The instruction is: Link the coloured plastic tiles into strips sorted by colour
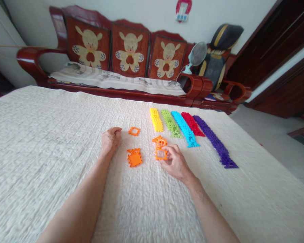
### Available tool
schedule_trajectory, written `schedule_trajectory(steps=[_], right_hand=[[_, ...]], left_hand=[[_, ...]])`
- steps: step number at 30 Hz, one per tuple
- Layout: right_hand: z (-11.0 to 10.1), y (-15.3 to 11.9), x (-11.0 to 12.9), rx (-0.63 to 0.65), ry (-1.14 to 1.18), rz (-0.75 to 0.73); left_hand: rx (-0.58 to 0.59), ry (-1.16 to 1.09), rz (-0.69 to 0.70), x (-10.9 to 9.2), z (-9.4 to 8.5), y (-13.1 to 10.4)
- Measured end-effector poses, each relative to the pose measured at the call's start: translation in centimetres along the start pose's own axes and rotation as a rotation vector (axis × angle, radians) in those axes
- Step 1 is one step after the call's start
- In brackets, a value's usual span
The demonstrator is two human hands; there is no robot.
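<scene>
My right hand (176, 162) pinches the edge of an orange square frame piece (161, 155) between thumb and fingers. Just beyond that frame, and touching or overlapping it, lie more orange interlocking pieces (160, 140). My left hand (111, 139) rests on the cloth with its fingers curled in; whether anything is inside them is hidden. To its right lies a single orange frame piece (134, 131) with an open middle. Nearer to me, between the two hands, sits a small pile of orange toothed tiles (134, 158), a solid square on top.
Rows of overlapping tiles lie at the right: yellow (156, 120), green (171, 124), blue (184, 128), red (192, 124) and purple (214, 140). A quilted cream cloth (53, 135) covers the surface. Behind stands a wooden sofa (126, 93) with cushions, and a small fan (198, 54).
</scene>
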State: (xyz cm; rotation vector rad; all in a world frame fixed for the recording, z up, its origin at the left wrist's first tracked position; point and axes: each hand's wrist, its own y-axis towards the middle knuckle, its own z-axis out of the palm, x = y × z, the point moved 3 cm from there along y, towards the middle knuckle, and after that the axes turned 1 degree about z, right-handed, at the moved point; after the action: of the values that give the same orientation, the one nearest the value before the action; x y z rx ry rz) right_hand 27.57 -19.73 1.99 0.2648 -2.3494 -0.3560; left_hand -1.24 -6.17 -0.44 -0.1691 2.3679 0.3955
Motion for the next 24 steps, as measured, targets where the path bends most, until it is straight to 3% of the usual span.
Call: schedule_trajectory(steps=[4, 13, 20, 24], right_hand=[[-0.2, 0.3, -1.0, 0.053, 0.084, 0.043], [-2.3, 1.5, -3.6, -0.015, 0.1, 0.163], [-1.4, 0.7, -2.4, 0.032, -0.222, 0.216], [-1.7, 0.2, -1.7, 0.118, -0.323, 0.121]], left_hand=[[0.01, -0.001, 0.006, 0.0, 0.0, 0.0], [0.012, 0.011, -0.001, 0.0, -0.1, -0.1], [0.011, 0.014, -0.014, -0.4, -0.3, -0.2], [0.0, -0.003, -0.013, -0.3, -0.3, -0.2]])
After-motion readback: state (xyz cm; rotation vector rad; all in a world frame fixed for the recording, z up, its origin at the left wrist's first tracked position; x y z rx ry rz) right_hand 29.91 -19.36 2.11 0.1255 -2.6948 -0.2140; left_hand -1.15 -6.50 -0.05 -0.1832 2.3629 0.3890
